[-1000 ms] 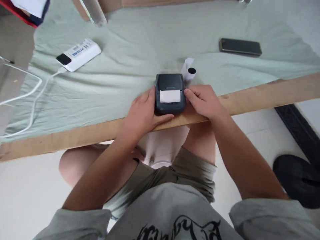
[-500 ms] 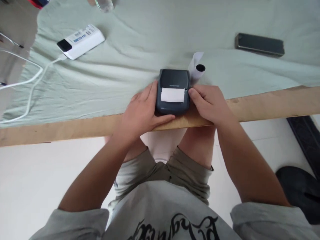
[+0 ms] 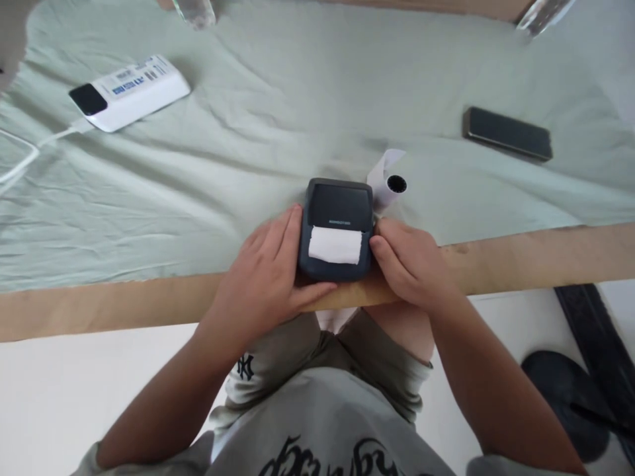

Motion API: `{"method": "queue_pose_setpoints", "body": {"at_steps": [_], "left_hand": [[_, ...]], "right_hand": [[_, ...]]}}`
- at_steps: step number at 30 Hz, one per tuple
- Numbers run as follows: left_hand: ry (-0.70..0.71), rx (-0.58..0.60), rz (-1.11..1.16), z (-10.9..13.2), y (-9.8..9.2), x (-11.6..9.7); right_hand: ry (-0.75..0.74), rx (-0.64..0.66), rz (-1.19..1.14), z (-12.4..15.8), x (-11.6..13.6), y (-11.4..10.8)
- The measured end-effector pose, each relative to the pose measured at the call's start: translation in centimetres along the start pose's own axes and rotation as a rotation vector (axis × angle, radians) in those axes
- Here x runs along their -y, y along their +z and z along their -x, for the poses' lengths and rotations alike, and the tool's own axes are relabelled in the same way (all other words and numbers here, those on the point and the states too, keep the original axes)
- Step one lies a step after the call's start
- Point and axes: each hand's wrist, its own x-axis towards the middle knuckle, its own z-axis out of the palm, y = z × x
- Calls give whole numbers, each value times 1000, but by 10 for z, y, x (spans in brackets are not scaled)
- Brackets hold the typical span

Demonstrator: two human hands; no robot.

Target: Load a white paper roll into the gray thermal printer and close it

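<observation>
So you've got the printer (image 3: 336, 228) sitting right at the near edge of the table (image 3: 546, 258), half on the green cloth (image 3: 248, 165) and half on the bare wood strip. It's clamped between both your hands.

Your left hand (image 3: 265, 281) is flat against its left side, with the fingers running up along the casing and the thumb tucked across the front edge. Your right hand (image 3: 411, 264) is curled up against the right side, fingertips pressing on the casing. Both hands are closed on the printer, neither is loose.

A short bit of white paper (image 3: 335, 245) sticks out of the slot on top of the printer and lies across the lid.

Just behind the printer's right corner there's a paper roll (image 3: 389, 182) lying on the cloth. It's very close to the printer, can't tell if it's actually touching, and its loose end curls up.

Further back on your right is a dark phone (image 3: 507, 133), flat on the cloth and well away from your hands. Far left there's a white power bank (image 3: 129, 100) with a white cable (image 3: 20, 155) plugged in that runs off the left edge.
</observation>
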Motion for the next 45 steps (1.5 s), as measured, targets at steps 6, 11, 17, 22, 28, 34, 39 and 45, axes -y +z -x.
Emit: {"method": "queue_pose_setpoints", "body": {"at_steps": [6, 11, 17, 22, 28, 34, 39, 45], "left_hand": [[33, 10, -12, -3, -2, -2], [15, 16, 15, -3, -4, -4], [-33, 26, 43, -3, -8, -6], [-73, 53, 141, -3, -9, -3], [-150, 99, 241, -9, -12, 2], [-124, 116, 227, -11, -16, 2], [-114, 108, 177, -5, -12, 1], [-92, 44, 210, 12, -14, -17]], "right_hand": [[1, 10, -1, 0, 2, -1], [23, 6, -4, -1, 3, -1], [25, 0, -31, -2, 4, -2], [59, 7, -25, 0, 5, -2], [97, 38, -28, 1, 5, -1], [97, 75, -58, -1, 7, -7], [98, 67, -93, -4, 13, -9], [75, 83, -156, 12, 21, -8]]}}
